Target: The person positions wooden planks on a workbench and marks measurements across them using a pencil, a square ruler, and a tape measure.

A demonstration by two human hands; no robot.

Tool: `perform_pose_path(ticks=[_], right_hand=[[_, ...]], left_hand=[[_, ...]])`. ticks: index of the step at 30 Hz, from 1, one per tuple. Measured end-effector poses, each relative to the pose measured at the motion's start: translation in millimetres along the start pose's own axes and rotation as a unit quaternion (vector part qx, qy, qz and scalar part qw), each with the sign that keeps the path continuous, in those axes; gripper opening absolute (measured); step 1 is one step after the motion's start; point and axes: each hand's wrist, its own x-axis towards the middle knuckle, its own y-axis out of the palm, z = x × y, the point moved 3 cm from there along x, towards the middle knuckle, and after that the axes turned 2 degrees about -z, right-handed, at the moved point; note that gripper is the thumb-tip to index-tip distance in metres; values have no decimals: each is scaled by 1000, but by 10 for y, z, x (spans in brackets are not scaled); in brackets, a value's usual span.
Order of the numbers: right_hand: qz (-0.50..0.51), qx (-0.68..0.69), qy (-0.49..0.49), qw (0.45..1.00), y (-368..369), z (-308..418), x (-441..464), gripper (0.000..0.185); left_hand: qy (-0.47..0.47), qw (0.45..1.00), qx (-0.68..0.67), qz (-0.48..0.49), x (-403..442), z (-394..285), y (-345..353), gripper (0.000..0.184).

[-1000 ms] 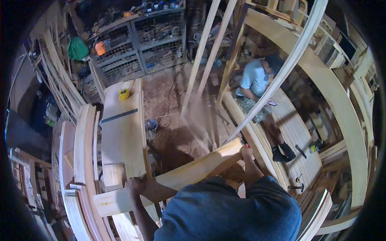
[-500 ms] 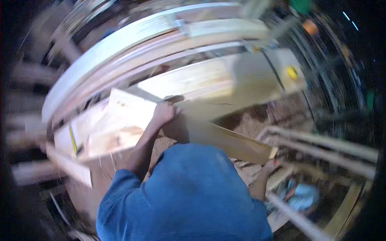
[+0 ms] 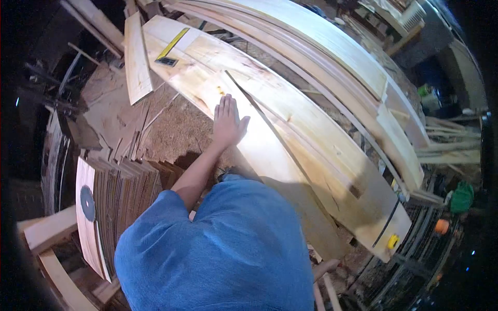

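Head view: the pale board (image 3: 262, 155) now lies slantwise over a wide plank (image 3: 321, 155); a second ago it spanned the space in front of the body, a hand at each end. Its left end seems to bear on the plank, so the hands probably carry less weight. The left hand (image 3: 228, 122) rests palm-down on it, fingers extended, gripping nothing. The right hand (image 3: 330, 265), near the other end, is mostly hidden; its grip I cannot tell. Beyond lie a yellow-bladed tool (image 3: 173, 44) and a yellow tape measure (image 3: 392, 241).
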Motion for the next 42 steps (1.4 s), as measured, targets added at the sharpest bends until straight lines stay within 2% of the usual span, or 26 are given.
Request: perform_pose_path(ticks=[6,10,14,16,17,20,21,24,26,27,28,29,30,31,32,33,34,36,37,38,39,40,42], right_hand=[[0,0,-23,1000,172,340,-135,33],[0,6,-25,1000,273,646,-245,34],[-4,17,-19,1000,313,918,-275,36],[6,23,-21,999,273,1088,-358,37],[48,-19,-72,996,199,1194,-389,37],[22,-28,-119,992,-41,1554,-554,22],[18,-18,-132,991,66,1448,-496,21],[24,14,-159,987,347,1165,-294,18],[56,25,-163,985,336,1077,-252,18],[100,170,-70,978,401,1020,-150,18],[135,311,25,940,614,915,-3,18],[112,298,-19,948,632,872,-8,18],[86,284,-62,953,615,878,-42,18],[11,91,-228,969,608,937,-111,17],[130,308,-36,942,811,707,-37,30],[76,126,-89,985,511,1106,-317,29],[62,180,-82,978,664,925,-199,34],[-18,61,-178,982,653,926,-267,30],[23,83,-119,989,415,1250,-434,31],[64,110,-61,990,136,1650,-632,31],[42,124,-62,989,144,1659,-663,31],[19,138,-69,988,157,1637,-707,30],[1,157,-75,985,250,1617,-669,28]], left_hand=[[-41,998,30,-27,456,576,145,87],[-91,996,16,-14,796,953,189,78],[-101,988,44,-110,1070,1535,288,64],[-107,986,34,-125,1242,1940,377,57],[-112,984,29,-133,1290,2083,380,53],[-47,994,39,-89,1341,2151,207,43],[9,979,147,-137,1337,2100,196,38],[58,969,155,-185,1571,2095,114,33],[-63,990,71,-100,1860,2263,41,32],[-119,991,25,-51,2036,2342,54,32],[-22,995,97,-10,2264,2675,303,26],[90,994,31,-48,2455,2848,352,19],[167,963,208,32,2704,2975,487,14],[270,952,146,1,2785,3101,530,13],[264,942,185,96,3015,3378,823,12],[231,939,207,150,3050,3222,764,19],[198,930,232,203,3063,3001,648,28],[132,966,176,133,3013,2883,575,29],[101,980,144,95,2977,2830,535,33],[139,968,178,110,3004,2867,600,34],[66,977,144,146,2945,2712,498,34],[97,976,107,162,2915,2733,517,34],[-16,991,35,129,3022,3274,920,38]])
